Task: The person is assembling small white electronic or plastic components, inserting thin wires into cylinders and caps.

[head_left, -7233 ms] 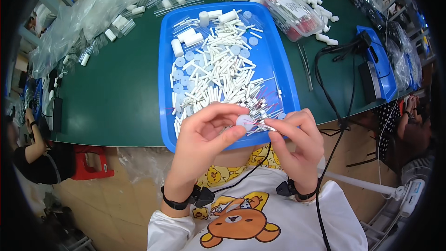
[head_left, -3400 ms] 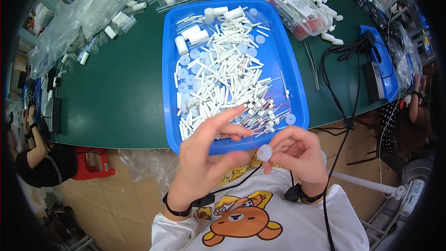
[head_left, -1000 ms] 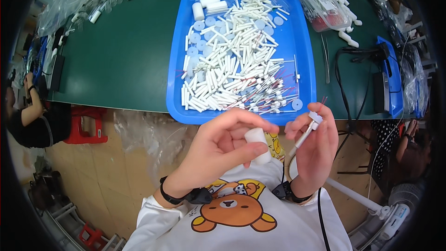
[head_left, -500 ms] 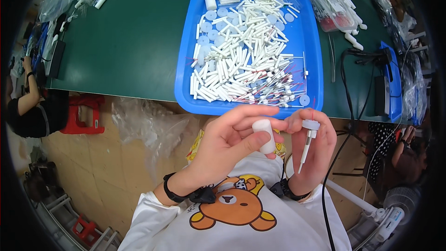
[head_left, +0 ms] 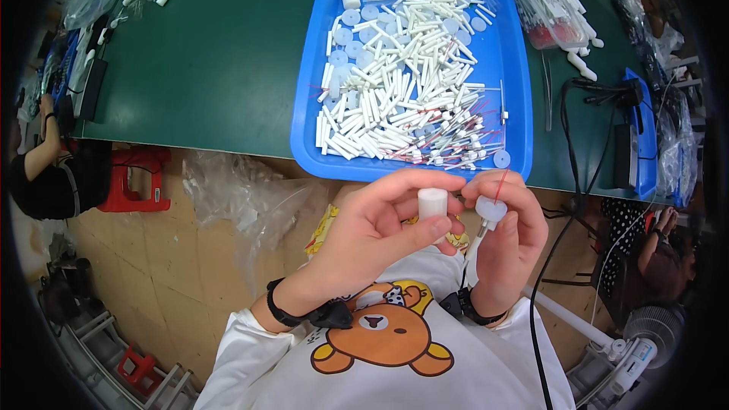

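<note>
A dark green, smooth tabletop (head_left: 205, 68) spans the far half of the room, above a tan tiled floor (head_left: 182, 281). A red plastic stool (head_left: 137, 190) stands at left beside a seated person in black; a grey-and-white fan (head_left: 654, 334) is at right. Crumpled clear plastic sheeting (head_left: 250, 197) lies below the table's near edge.

A rectangular blue plastic tray (head_left: 307, 99) reaches that near edge, loaded with small white rods (head_left: 372, 106). Green surface stretches widely to its left; at right, the strip narrows, with metal tweezers (head_left: 548, 99) beside the rim and black cables (head_left: 573, 137) farther right.

Both hands are just nearer than the tray, in front of the torso. The left hand (head_left: 383, 220) has thumb and fingers closed around a solid white cylinder (head_left: 433, 207). The right hand (head_left: 507, 228) pinches a translucent round disc (head_left: 491, 209), with red wires above and a slim white rod below; the two pieces are apart.
</note>
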Motion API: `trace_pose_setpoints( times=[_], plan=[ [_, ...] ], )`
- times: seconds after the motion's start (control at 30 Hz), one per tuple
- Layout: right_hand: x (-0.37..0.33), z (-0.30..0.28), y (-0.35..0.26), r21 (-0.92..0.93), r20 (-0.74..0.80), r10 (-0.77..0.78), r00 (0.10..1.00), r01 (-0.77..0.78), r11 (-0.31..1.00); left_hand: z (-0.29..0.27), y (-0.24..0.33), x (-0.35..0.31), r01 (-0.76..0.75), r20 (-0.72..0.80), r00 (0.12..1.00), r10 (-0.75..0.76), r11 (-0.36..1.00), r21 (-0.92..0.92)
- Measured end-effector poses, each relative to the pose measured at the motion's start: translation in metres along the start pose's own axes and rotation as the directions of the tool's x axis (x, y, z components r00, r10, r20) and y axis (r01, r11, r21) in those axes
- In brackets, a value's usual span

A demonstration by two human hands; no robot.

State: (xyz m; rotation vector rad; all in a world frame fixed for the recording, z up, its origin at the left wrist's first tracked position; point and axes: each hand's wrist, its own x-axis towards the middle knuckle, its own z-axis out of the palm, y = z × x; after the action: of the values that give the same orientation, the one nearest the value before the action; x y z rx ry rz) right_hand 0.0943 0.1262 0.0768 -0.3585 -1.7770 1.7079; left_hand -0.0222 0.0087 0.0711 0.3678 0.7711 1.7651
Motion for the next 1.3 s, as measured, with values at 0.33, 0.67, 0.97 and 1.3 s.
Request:
trace_pose_setpoints(
  times=[0.33,0.67,0.97,1.3],
  plan=[
    [0.027,0.021,-0.01,-0.215,0.059,-0.035,0.998,0.047,0.975,0.002,0.038,0.0,0.126,-0.062,0.991,-0.122,0.99,0.058],
    [0.038,0.043,-0.007,-0.187,-0.03,0.078,0.997,-0.082,0.979,-0.008,0.056,0.011,0.22,-0.05,0.974,-0.222,0.975,-0.041],
    [0.048,0.041,-0.013,-0.032,-0.047,0.378,0.925,-0.38,0.925,-0.015,0.052,0.021,0.203,-0.084,0.979,-0.188,0.945,0.256],
    [0.043,0.017,0.001,0.107,-0.035,0.252,0.967,-0.247,0.963,-0.018,0.049,0.041,-0.035,0.174,0.982,-0.076,0.827,0.561]
  ],
)
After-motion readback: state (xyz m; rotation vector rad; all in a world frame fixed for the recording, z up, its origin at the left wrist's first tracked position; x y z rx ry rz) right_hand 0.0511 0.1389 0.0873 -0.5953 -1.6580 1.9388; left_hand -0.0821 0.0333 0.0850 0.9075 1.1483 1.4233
